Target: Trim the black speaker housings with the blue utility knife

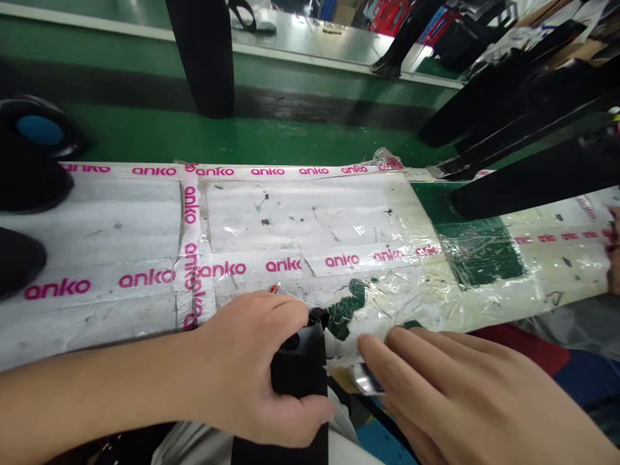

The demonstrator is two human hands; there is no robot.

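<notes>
My left hand (256, 368) is closed around a long black part (301, 368) with a rounded end, holding it at the front edge of the bench above my lap. A dark opening shows near its far end. My right hand (465, 394) is to the right, fingers together and curled downward, slightly blurred. By its fingertips shows a shiny silver metal piece (367, 380), mostly hidden under the hand; its kind I cannot make out. Under and beyond both hands lies the bench cover (300, 216), white sheeting taped with pink "anko" lettering.
Several black tubular parts rest on the bench's far side, such as one at the back (206, 58) and one at right (523, 171). A round black part with a blue centre (39, 130) is at left. Another person's hand (615, 252) shows at the right edge. Green surface (290, 132) lies behind.
</notes>
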